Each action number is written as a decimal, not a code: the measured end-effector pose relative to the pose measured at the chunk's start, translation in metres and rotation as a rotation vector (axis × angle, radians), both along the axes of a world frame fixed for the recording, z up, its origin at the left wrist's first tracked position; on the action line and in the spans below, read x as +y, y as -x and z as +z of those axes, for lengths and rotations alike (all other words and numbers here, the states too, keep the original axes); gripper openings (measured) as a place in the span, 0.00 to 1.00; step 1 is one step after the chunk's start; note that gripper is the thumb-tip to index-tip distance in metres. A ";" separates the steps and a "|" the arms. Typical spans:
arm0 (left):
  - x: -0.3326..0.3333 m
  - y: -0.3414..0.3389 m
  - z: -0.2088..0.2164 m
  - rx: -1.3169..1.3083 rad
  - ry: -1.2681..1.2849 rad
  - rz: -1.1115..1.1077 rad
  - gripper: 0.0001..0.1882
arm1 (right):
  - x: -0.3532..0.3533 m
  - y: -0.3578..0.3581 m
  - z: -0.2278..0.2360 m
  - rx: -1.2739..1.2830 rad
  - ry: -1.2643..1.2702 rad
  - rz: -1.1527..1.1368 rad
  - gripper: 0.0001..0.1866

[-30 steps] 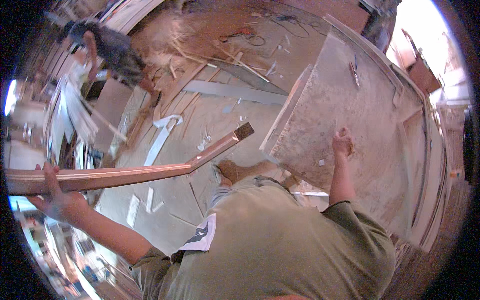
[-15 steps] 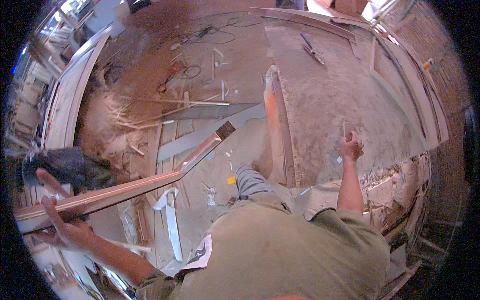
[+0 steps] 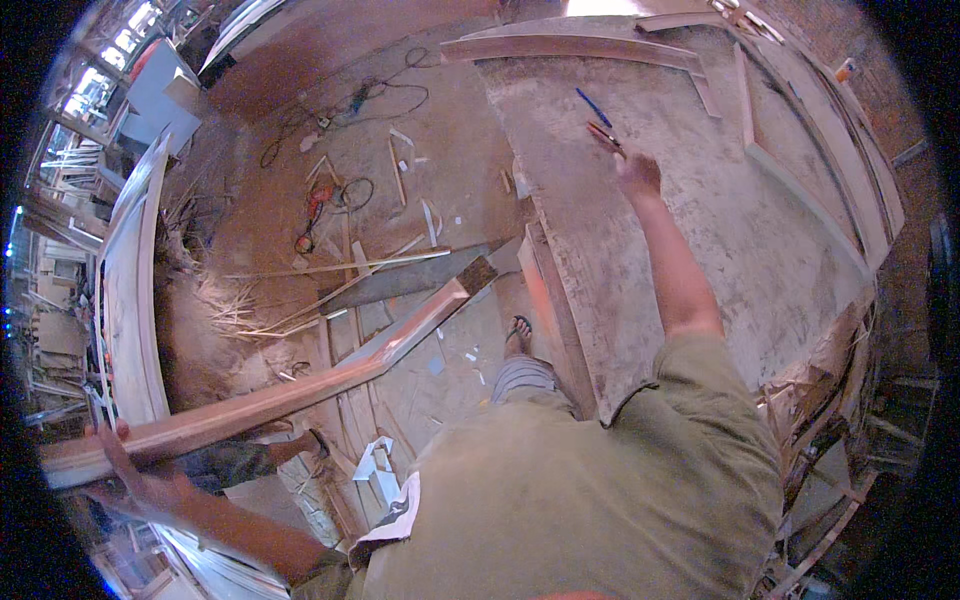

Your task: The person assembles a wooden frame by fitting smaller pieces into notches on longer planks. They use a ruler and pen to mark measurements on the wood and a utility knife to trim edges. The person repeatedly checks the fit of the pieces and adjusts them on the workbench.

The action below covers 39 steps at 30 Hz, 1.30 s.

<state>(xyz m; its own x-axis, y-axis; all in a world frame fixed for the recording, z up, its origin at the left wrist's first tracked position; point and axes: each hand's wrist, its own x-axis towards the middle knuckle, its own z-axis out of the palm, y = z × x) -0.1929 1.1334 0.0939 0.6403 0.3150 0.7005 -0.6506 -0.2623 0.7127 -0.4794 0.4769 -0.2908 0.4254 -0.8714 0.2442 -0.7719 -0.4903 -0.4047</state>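
My left hand is wrapped round the near left end of a long, angled wooden piece. The piece runs from the far left toward the middle, bends upward, and ends in a dark, rough tip. My right arm is stretched forward over a large, dusty, flat board. At its end, my right hand is at the near end of a slim red-and-dark hand tool. The fingers are blurred, so whether they grip the tool cannot be made out. A thin blue stick-like tool lies just beyond.
An upright wooden strip with an orange patch stands along the board's left edge. Long curved frame pieces lie at the far side. Cables, offcuts and slats litter the floor. Behind the wooden piece is a person's dark-clothed leg.
My right hand has moved forward and left across the board to the red-and-dark tool. The view has shifted. My left hand still holds the wooden piece.
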 end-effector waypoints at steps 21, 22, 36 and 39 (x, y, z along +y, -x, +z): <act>-0.432 -0.169 -0.008 -0.142 0.034 -1.004 0.28 | 0.095 0.160 0.096 -0.561 -0.111 -0.517 0.21; -0.454 -0.158 -0.008 -0.199 0.031 -1.061 0.28 | 0.126 0.171 0.105 -0.733 -0.093 -0.487 0.18; -0.579 0.069 -0.007 -0.615 0.120 -1.414 0.45 | 0.330 0.235 0.134 -1.586 -0.063 -0.920 0.08; -0.592 0.085 -0.014 -0.631 -0.099 -1.209 0.52 | 0.341 0.244 0.089 -1.812 -0.274 -0.876 0.09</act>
<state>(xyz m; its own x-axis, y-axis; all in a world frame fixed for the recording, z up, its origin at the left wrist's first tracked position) -0.2776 0.5414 0.0803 0.0440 -0.2766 0.9600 -0.7127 0.6647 0.2242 -0.7232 0.8175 -0.2022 -0.5786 -0.7467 -0.3283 0.5760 -0.0890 -0.8126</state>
